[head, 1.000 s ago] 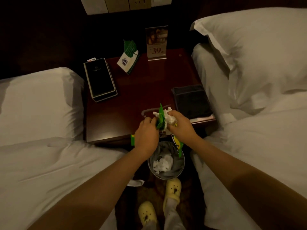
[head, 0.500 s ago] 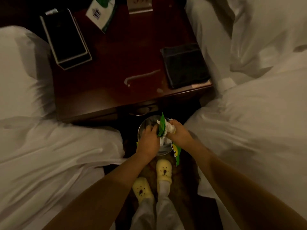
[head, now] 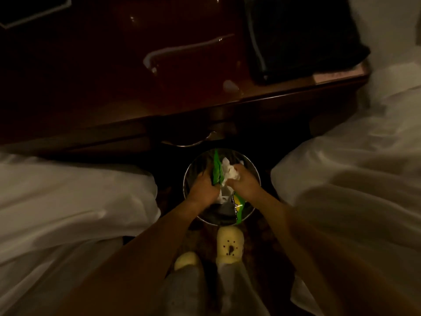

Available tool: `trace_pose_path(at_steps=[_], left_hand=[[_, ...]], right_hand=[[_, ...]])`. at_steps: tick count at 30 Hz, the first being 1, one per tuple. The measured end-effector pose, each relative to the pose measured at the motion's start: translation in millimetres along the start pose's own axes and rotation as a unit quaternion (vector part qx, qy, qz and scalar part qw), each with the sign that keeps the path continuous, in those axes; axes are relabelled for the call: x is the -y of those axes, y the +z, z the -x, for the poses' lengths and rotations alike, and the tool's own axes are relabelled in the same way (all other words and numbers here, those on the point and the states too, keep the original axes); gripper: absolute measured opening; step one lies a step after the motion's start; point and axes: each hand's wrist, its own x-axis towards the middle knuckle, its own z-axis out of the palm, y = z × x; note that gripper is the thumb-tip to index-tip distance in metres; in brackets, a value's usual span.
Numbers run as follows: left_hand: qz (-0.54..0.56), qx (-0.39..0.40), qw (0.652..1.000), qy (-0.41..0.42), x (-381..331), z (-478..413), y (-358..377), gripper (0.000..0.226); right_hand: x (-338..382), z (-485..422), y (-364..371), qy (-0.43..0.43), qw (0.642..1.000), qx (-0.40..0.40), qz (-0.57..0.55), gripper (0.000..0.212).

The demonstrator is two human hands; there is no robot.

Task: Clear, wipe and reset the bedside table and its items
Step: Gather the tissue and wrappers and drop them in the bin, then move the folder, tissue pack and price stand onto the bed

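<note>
Round metal bin (head: 257,176) on the floor, directly below the front edge of the bedside surface (head: 95,92), between two white beds. Over its mouth, both hands together: left hand (head: 202,187) with fingers closed around a green wrapper (head: 217,168), right hand (head: 245,182) with fingers closed around crumpled white tissue (head: 230,173), knuckles nearly touching. Below the right wrist, a yellow-and-green packet (head: 239,205) hanging at the near rim of the bin, print too blurred to read. Inside the bin, dark and hard to make out; something grey at the near side, most of the interior hidden by hands and rubbish. On the surface, a dark folded cloth (head: 303,37) at the right, close to the front right corner, touching the wood. A dark flat box with pale edging (head: 29,12) at the top left, cut off by the frame. A pale curved streak (head: 182,50) and a small pale spot (head: 230,84) on the glossy wood, possibly reflection or residue, cannot tell which. Curved drawer handle (head: 189,142) just under the front edge. White bedding of the left bed (head: 68,201) and right bed (head: 353,167) pressing in on both sides. Lower down, two yellow slippers (head: 230,247) on a dark patterned floor, just behind the bin. Room dim, whole view slightly blurred.
</note>
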Motion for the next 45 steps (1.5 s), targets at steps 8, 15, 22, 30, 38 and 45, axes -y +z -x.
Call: trace_pose_path(at_steps=[8,15,22,30,38,45], left_hand=[[-0.054,0.004,0.998,0.037,16,-7,-11,0.078],[-0.11,-0.02,0.993,0.048,-23,42,-38,0.056],[-0.088,-0.028,0.995,0.048,-97,111,-95,0.039],[-0.059,-0.06,0.993,0.084,-172,148,-180,0.023],[-0.085,-0.263,0.951,0.14,-201,127,-251,0.032],[-0.109,-0.307,0.937,0.125,-177,99,-296,0.037]], right_hand=[[-13,-16,-3,-0.012,0.994,0.005,0.11,0.062],[28,36,-31,-0.019,0.982,-0.007,0.185,0.072],[112,119,-71,-0.179,0.92,-0.107,0.331,0.052],[222,149,-108,-0.353,0.861,-0.195,0.309,0.028],[304,102,-120,-0.375,0.845,-0.232,0.304,0.034],[344,54,-91,-0.342,0.866,-0.195,0.308,0.041]])
